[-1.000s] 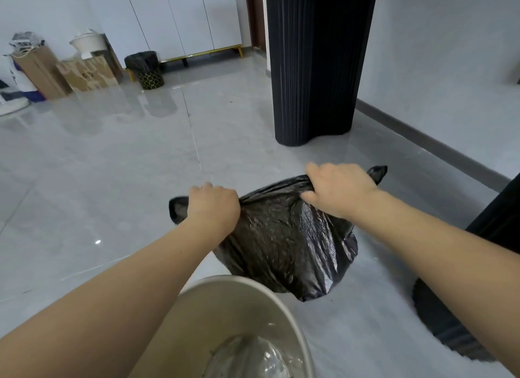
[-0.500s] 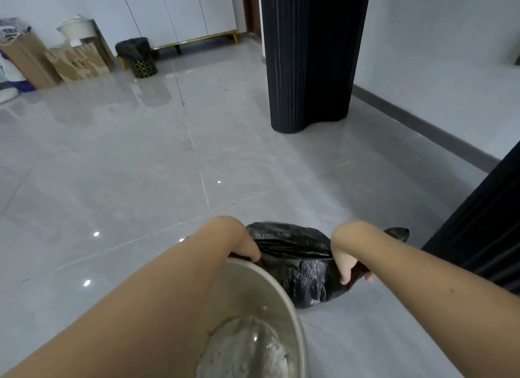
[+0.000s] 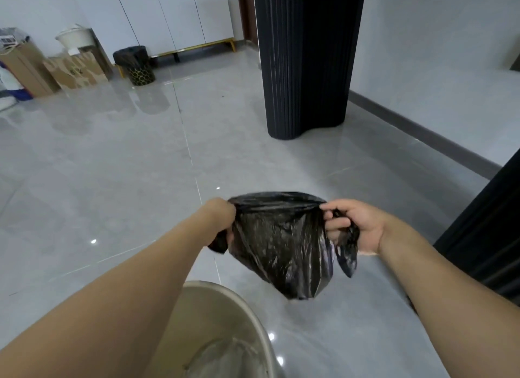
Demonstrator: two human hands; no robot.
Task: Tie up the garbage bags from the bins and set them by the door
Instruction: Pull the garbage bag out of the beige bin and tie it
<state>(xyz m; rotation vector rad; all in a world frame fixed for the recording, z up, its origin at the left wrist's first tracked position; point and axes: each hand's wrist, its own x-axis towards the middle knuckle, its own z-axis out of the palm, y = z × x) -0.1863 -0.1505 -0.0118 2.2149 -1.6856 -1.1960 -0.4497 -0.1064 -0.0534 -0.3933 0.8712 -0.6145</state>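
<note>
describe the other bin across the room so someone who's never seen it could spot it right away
Look to the far wall with the white cabinets on gold legs. At their left end, right of the cardboard boxes, stands a small round bin. It alone has a black liner and a gold honeycomb pattern.

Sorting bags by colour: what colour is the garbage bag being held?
Black, glossy plastic; the garbage bag shows clearly in the head view, the only one.
</note>
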